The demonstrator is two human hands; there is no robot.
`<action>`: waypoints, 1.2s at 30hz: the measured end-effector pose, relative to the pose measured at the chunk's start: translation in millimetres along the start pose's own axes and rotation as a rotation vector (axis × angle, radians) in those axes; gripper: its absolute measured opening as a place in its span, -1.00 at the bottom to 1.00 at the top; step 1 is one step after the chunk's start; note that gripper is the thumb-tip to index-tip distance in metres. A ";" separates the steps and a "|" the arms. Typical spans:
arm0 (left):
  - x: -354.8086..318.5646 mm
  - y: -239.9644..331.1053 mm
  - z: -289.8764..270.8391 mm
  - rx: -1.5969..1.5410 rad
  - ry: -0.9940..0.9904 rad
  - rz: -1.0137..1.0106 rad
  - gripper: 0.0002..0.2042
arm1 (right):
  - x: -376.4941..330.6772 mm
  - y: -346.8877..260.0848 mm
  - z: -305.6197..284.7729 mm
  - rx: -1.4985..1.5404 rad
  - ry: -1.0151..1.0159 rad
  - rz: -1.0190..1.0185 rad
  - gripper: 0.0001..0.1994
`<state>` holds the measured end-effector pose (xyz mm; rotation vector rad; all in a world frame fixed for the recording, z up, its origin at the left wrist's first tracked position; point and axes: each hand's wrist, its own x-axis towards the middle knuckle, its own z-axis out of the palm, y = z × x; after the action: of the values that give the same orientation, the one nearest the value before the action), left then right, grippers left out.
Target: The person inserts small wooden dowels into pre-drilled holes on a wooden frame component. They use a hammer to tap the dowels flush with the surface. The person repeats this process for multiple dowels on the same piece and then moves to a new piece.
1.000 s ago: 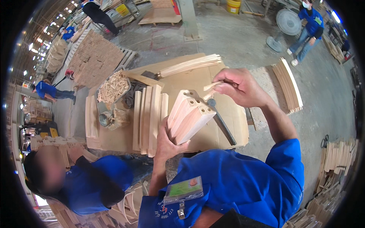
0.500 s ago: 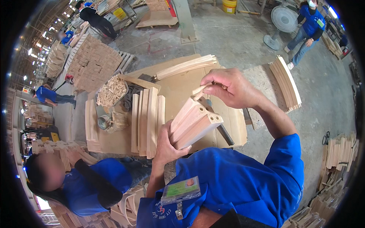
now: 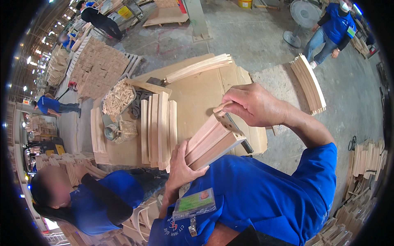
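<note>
My left hand (image 3: 180,168) is closed around the lower end of a bundle of wooden slats (image 3: 211,143), tilted up to the right over the table. Round holes show in the slats' upper end faces. My right hand (image 3: 256,105) pinches a small wooden dowel (image 3: 223,107) at the top corner of the bundle. Whether the dowel's tip sits inside a hole I cannot tell. Partly hidden behind the bundle is a dark rod-like handle (image 3: 247,146).
Cardboard (image 3: 197,96) covers the table. Left of the bundle stand several upright slats (image 3: 163,131), a heap of dowels (image 3: 119,97) and a jar (image 3: 111,132). Curved slats lie at the far edge (image 3: 199,69) and right (image 3: 308,84). A co-worker (image 3: 98,197) sits close at my left.
The bundle has turned slightly, so its hole faces show less. My right hand has moved a little down and to the right, still pinching the dowel. At the far right, a person has shifted.
</note>
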<state>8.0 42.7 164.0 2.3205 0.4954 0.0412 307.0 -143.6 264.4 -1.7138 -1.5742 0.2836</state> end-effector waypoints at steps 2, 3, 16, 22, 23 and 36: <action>-6.0 1.2 2.6 0.029 -0.024 -0.039 0.15 | -5.0 0.4 4.5 -0.007 0.000 0.028 -0.85; -8.1 1.9 4.0 0.039 -0.031 -0.055 0.15 | -6.9 0.4 6.9 -0.021 0.002 0.041 -0.85; -16.8 20.1 5.0 0.080 -0.118 -0.195 0.15 | -22.8 1.5 32.6 0.018 0.036 0.167 -0.85; -14.6 4.8 11.9 -0.085 -0.113 -0.220 0.21 | -6.4 -0.2 15.4 0.090 0.150 0.052 -0.80; -12.8 4.7 12.2 -0.142 -0.121 -0.239 0.22 | -4.6 1.6 9.1 0.163 0.175 0.124 -0.79; -15.5 -11.2 22.3 -0.225 -0.148 -0.206 0.21 | -26.6 15.0 8.6 0.317 -0.104 0.162 -0.87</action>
<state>-6.3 29.3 142.1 2.0264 0.6179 -0.1648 307.3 -163.7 239.9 -1.5972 -1.3783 0.6760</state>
